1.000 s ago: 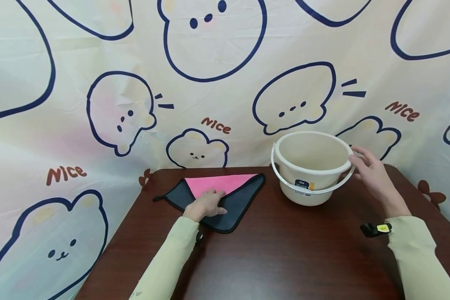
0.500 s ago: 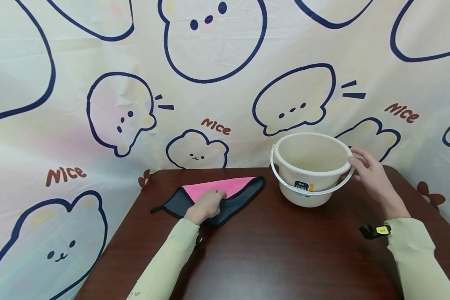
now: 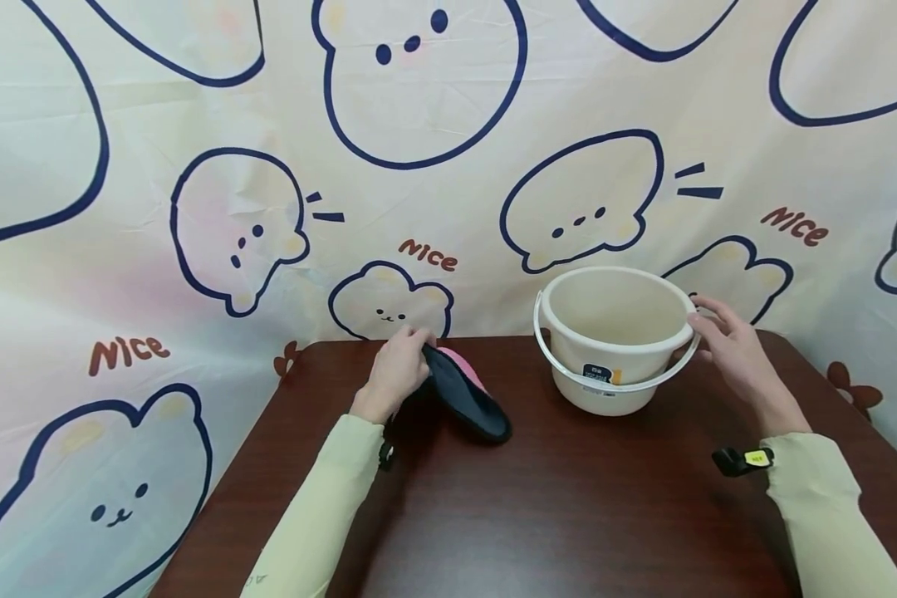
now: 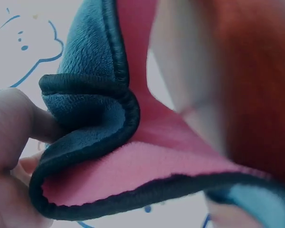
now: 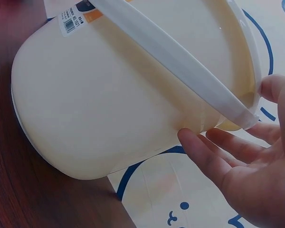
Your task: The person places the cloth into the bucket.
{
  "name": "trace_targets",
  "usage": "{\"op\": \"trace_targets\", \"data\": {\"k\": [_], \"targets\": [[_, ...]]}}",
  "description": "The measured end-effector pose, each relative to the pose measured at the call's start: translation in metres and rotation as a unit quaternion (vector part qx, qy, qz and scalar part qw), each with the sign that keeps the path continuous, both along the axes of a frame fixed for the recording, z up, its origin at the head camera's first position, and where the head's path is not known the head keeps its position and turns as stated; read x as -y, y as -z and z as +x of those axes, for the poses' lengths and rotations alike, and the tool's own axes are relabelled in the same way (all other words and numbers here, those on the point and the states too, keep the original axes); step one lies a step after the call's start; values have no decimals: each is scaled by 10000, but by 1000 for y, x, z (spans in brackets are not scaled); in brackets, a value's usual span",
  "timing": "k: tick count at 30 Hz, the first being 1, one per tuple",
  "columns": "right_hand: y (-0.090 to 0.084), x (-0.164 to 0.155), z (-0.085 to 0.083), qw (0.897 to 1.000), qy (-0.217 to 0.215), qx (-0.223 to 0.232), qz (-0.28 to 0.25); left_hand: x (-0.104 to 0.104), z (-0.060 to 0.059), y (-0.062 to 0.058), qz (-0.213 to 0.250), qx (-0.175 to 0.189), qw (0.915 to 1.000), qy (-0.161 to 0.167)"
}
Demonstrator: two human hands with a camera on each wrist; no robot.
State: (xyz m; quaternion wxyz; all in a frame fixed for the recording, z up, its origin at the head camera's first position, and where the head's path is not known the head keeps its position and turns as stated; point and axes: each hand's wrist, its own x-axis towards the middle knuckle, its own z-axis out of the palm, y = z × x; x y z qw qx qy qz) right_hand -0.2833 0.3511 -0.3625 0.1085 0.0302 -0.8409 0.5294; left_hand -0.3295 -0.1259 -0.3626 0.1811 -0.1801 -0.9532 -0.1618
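Note:
My left hand (image 3: pixel 396 365) grips a bunched cloth (image 3: pixel 463 394), dark grey outside with a pink inner face, lifted off the dark wooden table (image 3: pixel 553 498) with its lower end still near the surface. In the left wrist view the cloth (image 4: pixel 109 161) is pinched between thumb and fingers (image 4: pixel 14 123), folds showing pink inside a black hem. My right hand (image 3: pixel 725 340) rests with straight fingers against the right side of a cream plastic bucket (image 3: pixel 613 332). The right wrist view shows the fingers (image 5: pixel 213 152) touching the bucket (image 5: pixel 109 104) wall just under its handle.
A cartoon-printed curtain (image 3: pixel 194 208) hangs behind the table and drapes down its left side. The bucket handle (image 3: pixel 628 378) lies lowered around the front. The table's front half lies between my sleeves.
My left hand gathered the flat cloth into a bunch and raised it off the table, moving toward the back edge. The right hand stayed at the bucket's side.

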Motion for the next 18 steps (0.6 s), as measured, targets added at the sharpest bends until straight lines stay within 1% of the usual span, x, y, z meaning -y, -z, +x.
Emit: {"op": "trace_targets", "data": {"k": [3, 5, 10, 13, 18], "targets": [[1, 2, 0, 10000, 35, -4, 11, -2, 0, -14, 142, -185, 9997, -20], [1, 1, 0, 10000, 43, -31, 23, -4, 0, -23, 149, -386, 9991, -8], [2, 1, 0, 10000, -5, -34, -68, -12, -1, -40, 207, -754, 9969, 29], [2, 1, 0, 10000, -9, -20, -83, -18, -1, -50, 397, -854, 9955, 75], [1, 1, 0, 10000, 5, 6, -42, -31, -1, -64, 770, -1148, 9903, 160]]}}
